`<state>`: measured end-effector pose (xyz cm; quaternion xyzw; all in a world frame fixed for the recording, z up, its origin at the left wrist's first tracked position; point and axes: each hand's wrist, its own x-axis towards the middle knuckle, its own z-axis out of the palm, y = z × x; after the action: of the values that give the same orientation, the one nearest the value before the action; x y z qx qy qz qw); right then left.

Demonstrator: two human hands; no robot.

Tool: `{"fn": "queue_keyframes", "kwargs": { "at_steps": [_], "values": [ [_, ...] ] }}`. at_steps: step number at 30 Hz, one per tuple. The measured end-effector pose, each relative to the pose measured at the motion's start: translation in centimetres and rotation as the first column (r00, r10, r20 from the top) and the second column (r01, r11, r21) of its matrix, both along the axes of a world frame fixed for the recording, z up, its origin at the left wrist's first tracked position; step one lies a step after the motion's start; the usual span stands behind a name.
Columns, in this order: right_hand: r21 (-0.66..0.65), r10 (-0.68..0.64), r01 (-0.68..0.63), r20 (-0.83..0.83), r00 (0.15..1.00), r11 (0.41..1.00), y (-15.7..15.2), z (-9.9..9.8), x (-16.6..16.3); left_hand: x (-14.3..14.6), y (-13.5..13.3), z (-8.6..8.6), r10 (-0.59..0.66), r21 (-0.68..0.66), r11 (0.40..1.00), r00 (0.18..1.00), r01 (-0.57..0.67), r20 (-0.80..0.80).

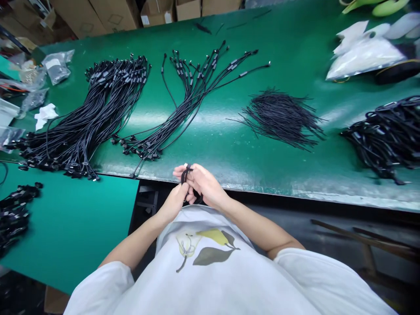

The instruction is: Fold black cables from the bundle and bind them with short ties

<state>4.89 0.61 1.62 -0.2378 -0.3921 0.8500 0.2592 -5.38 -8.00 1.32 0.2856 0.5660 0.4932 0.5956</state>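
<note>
Close to my body, at the front edge of the table, both hands work on one black cable (pixel 184 176) that is looped into a small coil. My left hand (pixel 177 200) pinches the lower part of the coil between thumb and fingers. Around its upper and far side is my right hand (pixel 207 185), with some fingers stretched behind the loops. A small pale piece shows at the top of the coil. Beyond my hands lies a loose fan of black cables (pixel 187 105). Right of it is a pile of thin black ties (pixel 284 117).
A large bundle of black cables (pixel 105 100) covers the left of the green table (pixel 210 144). Coiled cables (pixel 390 131) are heaped at the right, below a white plastic bag (pixel 364 57). More cables (pixel 15 214) lie on a lower green surface (pixel 75 218). Cardboard boxes (pixel 98 17) stand behind.
</note>
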Motion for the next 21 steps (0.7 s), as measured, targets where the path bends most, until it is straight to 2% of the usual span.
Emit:
{"fn": "queue_keyframes", "kwargs": {
  "at_steps": [3, 6, 8, 10, 12, 14, 16, 17, 21],
  "values": [
    [0.011, 0.02, -0.02, 0.018, 1.0, 1.0, -0.5, 0.5, -0.1, -0.2, -0.9, -0.5, -0.19, 0.002, 0.98, 0.947, 0.197, -0.258],
    [-0.025, -0.032, 0.032, -0.024, 0.999, 0.999, -0.2, 0.2, -0.5, -0.3, -1.5, -1.1, -0.294, -0.022, 0.95, 0.87, 0.311, -0.396],
    [-0.032, 0.004, -0.005, -0.031, 1.0, 0.999, 0.3, -0.1, -0.7, -0.4, -1.5, -1.7, -0.274, -0.002, 0.952, 0.851, 0.306, -0.447],
    [-0.042, 0.072, -0.072, -0.003, 0.997, 0.997, 0.7, -0.4, -0.7, -0.4, -1.1, -2.2, -0.198, 0.056, 0.967, 0.867, 0.25, -0.458],
    [-0.065, 0.078, -0.077, 0.014, 0.997, 0.995, 0.9, -0.4, -0.6, -0.2, -0.6, -2.5, -0.162, 0.083, 0.977, 0.932, 0.199, -0.323],
    [-0.059, 0.058, -0.058, -0.003, 0.998, 0.997, 1.0, -0.2, -0.3, 0.2, -0.3, -2.3, -0.224, 0.033, 0.974, 0.975, 0.224, -0.017],
    [-0.022, 0.054, -0.055, -0.035, 0.998, 0.998, 1.2, 0.2, -0.1, 0.7, -0.2, -1.6, -0.266, -0.019, 0.959, 0.924, 0.282, 0.274],
    [-0.008, 0.064, -0.064, -0.045, 0.997, 0.998, 1.4, 0.3, 0.0, 1.0, -0.2, -1.1, -0.255, -0.03, 0.958, 0.896, 0.285, 0.363],
    [0.003, 0.038, -0.038, -0.035, 0.999, 0.999, 2.2, 0.9, 0.2, 1.8, -0.2, 0.4, -0.127, -0.046, 0.984, 0.863, 0.171, 0.49]
  ]
}}
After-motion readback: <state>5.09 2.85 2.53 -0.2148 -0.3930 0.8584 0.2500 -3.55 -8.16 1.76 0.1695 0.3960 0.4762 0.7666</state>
